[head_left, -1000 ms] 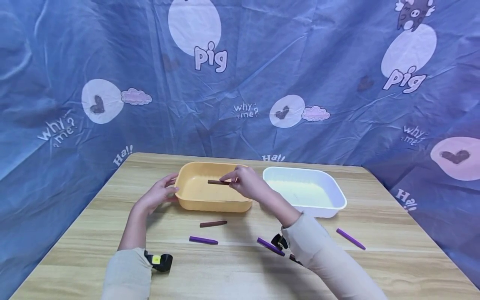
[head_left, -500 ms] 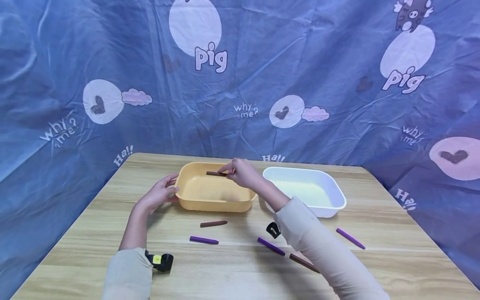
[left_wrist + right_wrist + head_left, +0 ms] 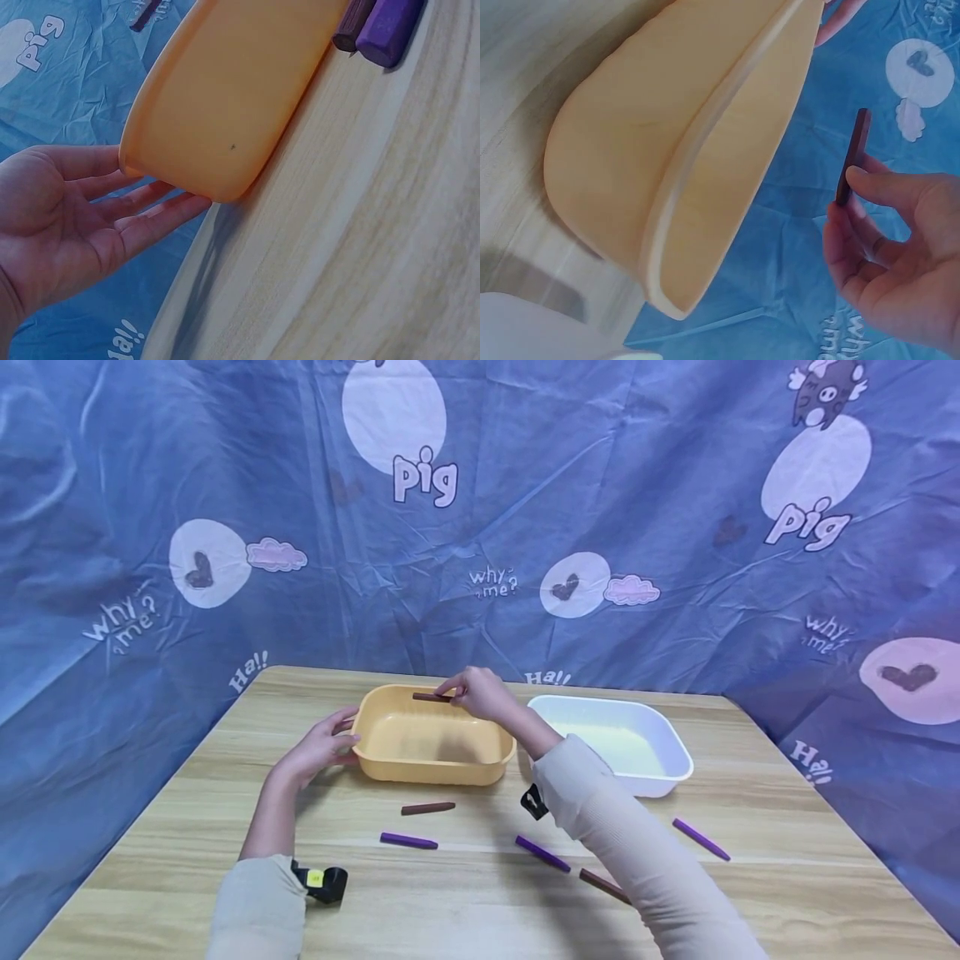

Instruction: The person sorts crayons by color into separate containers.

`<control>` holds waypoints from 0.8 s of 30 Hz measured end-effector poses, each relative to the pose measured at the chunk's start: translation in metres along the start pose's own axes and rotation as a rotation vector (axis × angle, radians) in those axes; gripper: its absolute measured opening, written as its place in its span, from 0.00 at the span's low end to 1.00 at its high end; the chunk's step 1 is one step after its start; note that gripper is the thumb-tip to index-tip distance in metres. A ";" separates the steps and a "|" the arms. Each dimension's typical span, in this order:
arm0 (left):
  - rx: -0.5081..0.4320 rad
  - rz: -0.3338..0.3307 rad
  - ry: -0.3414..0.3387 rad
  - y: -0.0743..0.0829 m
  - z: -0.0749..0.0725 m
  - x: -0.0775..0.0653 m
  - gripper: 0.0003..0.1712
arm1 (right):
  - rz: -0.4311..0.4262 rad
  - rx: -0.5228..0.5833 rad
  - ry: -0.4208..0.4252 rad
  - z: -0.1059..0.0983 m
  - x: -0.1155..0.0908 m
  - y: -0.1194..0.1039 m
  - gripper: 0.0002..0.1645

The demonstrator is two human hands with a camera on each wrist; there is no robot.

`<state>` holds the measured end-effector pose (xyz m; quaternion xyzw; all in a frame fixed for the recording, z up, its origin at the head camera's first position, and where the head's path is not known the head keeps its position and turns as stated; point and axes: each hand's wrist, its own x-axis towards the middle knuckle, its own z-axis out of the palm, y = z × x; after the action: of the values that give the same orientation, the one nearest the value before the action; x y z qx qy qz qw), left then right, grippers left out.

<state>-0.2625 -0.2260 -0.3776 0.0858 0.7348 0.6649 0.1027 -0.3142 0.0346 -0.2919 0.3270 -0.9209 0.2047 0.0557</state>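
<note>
While the right hand (image 3: 483,695) pinches a dark brown crayon (image 3: 856,154) between thumb and fingertips, the left hand (image 3: 321,750) touches the left end of an orange tub (image 3: 431,773), its fingers stretched out along the end wall. Well apart from each other, the hands sit at different parts of the tub, the right one over its far side. The pinched crayon is raised above the tub and apart from the rim, as the right wrist view shows. Just to the right stands a white tub (image 3: 645,786), partly hidden by the right forearm in the head view. On the wooden table (image 3: 795,843), a reddish-brown crayon (image 3: 427,808) lies in front of the orange tub, and nearer the person is a purple crayon (image 3: 408,841). Farther right come a slanted purple crayon (image 3: 542,853) and, near its lower end, another brown crayon (image 3: 602,885), its end covered by the right sleeve (image 3: 630,843). One more purple crayon (image 3: 701,840) lies in front of the white tub, off to the right. Behind the table hangs a blue curtain (image 3: 510,527) printed with "pig" and "why me?".
</note>
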 end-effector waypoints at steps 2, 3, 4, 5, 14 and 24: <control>0.001 -0.001 -0.001 0.000 0.000 0.000 0.36 | 0.010 -0.006 -0.016 0.001 0.003 0.002 0.16; 0.001 -0.001 -0.002 0.001 0.000 0.000 0.36 | 0.011 -0.011 -0.025 0.003 0.005 0.003 0.16; 0.001 -0.002 -0.001 0.001 0.000 0.000 0.36 | 0.016 -0.015 -0.033 0.004 0.006 0.004 0.16; 0.000 -0.003 0.000 0.001 0.000 0.000 0.36 | 0.022 -0.019 -0.041 0.005 0.008 0.005 0.16; -0.004 -0.004 0.004 -0.001 0.000 0.001 0.35 | 0.130 -0.020 -0.099 0.018 0.018 0.014 0.19; 0.003 -0.008 0.006 -0.002 -0.002 0.001 0.35 | 0.166 -0.044 -0.144 0.035 0.022 0.026 0.20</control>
<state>-0.2642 -0.2273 -0.3791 0.0808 0.7367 0.6635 0.1030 -0.3469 0.0256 -0.3279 0.2619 -0.9508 0.1643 -0.0206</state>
